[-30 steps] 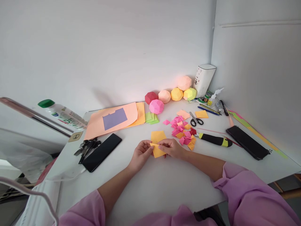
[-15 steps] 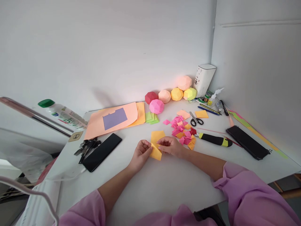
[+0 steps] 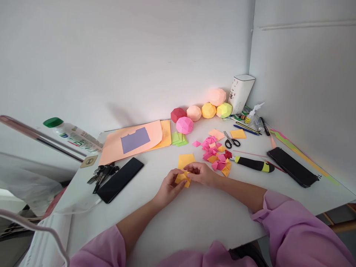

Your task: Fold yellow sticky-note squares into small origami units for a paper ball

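Between my hands is a small folded piece of orange-yellow paper point(image 3: 182, 177). My left hand point(image 3: 169, 186) pinches its left and lower side between thumb and fingers. On the right, my right hand point(image 3: 202, 173) grips the paper's upper right part with bent fingers. Just beyond them a flat yellow sheet point(image 3: 185, 160) lies on the white table point(image 3: 205, 218). To the right of it is a pile of small folded pink and orange pieces point(image 3: 213, 148).
Faceted paper balls point(image 3: 185, 125) stand along the wall. Scissors point(image 3: 231, 140), a cutter point(image 3: 253, 164) and a black case point(image 3: 292, 167) lie at right. Green squares point(image 3: 179, 139), peach sheets point(image 3: 133, 141), a phone point(image 3: 121, 180), keys point(image 3: 103, 174) and a bottle point(image 3: 72, 134) are at left.
The paper in my hands is folded smaller and turned. My left hand has shifted slightly right, its thumb now lower on the paper. My right hand has barely moved.
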### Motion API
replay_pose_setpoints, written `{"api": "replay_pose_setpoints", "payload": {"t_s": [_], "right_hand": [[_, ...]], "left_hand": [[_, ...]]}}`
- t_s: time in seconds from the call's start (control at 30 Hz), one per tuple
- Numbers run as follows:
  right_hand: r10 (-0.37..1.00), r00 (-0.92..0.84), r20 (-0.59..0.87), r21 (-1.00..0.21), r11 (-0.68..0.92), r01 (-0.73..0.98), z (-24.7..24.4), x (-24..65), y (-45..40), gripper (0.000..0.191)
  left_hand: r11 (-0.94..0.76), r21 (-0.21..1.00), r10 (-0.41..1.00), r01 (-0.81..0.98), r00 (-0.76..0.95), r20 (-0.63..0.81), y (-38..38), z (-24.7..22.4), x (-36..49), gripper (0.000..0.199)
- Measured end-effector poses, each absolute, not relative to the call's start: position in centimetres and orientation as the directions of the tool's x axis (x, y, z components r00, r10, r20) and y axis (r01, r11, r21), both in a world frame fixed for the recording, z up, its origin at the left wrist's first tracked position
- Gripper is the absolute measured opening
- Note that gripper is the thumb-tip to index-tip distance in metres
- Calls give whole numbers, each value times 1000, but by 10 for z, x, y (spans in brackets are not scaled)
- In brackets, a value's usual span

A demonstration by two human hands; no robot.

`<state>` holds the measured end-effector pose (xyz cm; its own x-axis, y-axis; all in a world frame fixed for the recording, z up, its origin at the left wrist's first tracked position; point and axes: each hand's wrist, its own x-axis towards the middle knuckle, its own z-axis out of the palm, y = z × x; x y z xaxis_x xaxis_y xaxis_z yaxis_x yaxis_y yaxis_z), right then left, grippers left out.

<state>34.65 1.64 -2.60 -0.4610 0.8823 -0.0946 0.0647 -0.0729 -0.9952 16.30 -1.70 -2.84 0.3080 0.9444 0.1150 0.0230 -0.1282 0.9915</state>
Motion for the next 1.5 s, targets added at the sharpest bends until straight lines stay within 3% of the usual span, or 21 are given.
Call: {"api": "replay_pose_setpoints", "payload": {"t_s": [0.17, 0.37, 0.8, 1.0, 1.27, 1.5], "right_hand": [[866, -485, -126, -992, -122, 39, -24, 348, 19, 36], [825, -535, -181, -983, -166, 76, -17, 352, 21, 36], [892, -448, -61, -998, -65, 6, -10, 348, 16, 29], [905, -426, 26, -1000, 19, -19, -12, 348, 15, 25], [908, -415, -55, -996, -80, -43, -15, 348, 16, 27], [905, -420, -63, -998, -66, 8, -16, 349, 16, 25]], "left_hand": [[-149, 980, 956, 136, 274, 107, -18, -27, 161, 22], [-289, 934, 944, 211, 227, 241, -16, -32, 156, 29], [-340, 911, 932, 234, 215, 292, -14, -34, 156, 31], [-263, 941, 949, 215, 233, 212, -15, -30, 159, 27], [-94, 987, 961, 127, 272, 57, -16, -25, 160, 30], [-19, 989, 963, 148, 268, -22, -17, -20, 160, 34]]}}
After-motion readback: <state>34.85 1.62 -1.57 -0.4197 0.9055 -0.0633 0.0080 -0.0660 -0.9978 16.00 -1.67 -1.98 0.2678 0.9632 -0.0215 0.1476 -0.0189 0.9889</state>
